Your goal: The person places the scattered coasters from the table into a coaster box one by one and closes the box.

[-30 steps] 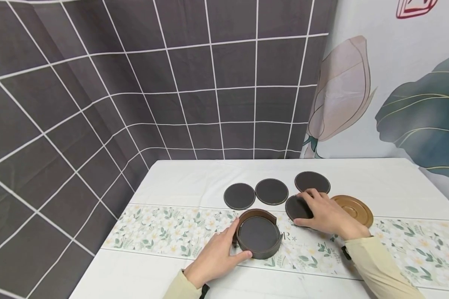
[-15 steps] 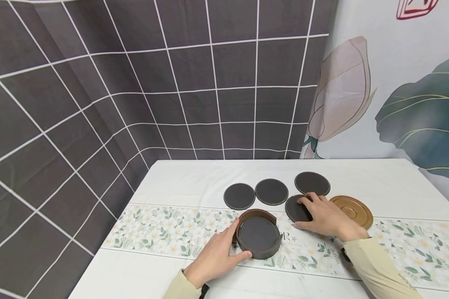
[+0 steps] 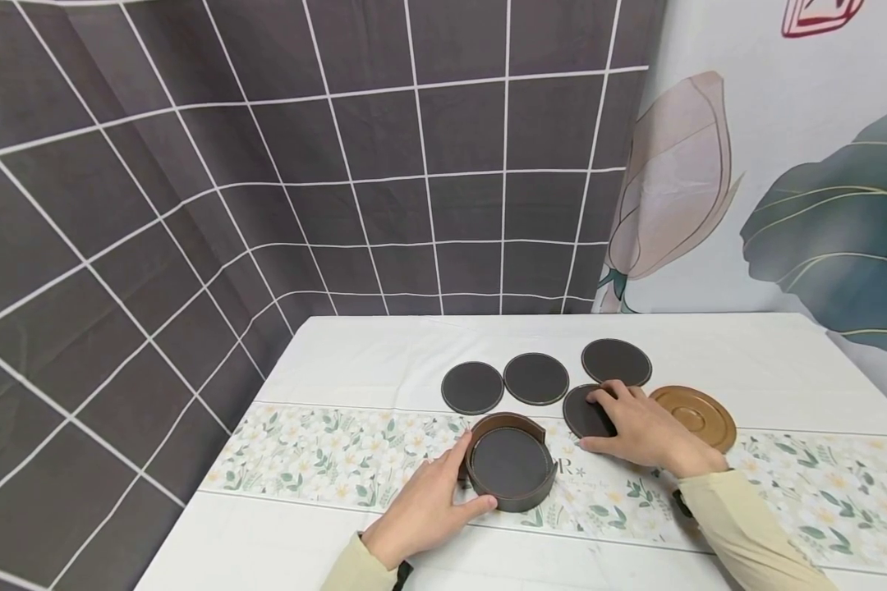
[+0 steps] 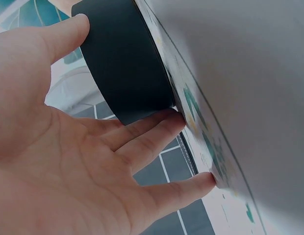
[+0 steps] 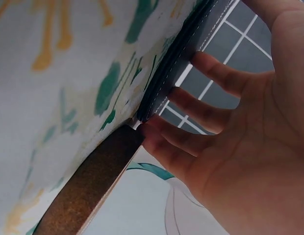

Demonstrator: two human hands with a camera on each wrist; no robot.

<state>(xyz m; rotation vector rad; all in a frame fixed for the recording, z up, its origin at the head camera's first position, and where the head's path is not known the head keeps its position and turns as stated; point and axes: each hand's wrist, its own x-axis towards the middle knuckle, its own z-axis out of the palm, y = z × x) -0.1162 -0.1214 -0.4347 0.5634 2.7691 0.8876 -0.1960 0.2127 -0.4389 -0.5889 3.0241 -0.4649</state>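
White tablecloth, floral band, dark gridded backdrop, left grip wide, right grip wide

We count: one round holder; four loose dark coasters, 11 to 2 o'clock from it; one brown disc, between 2 and 3; one left hand, one right hand.
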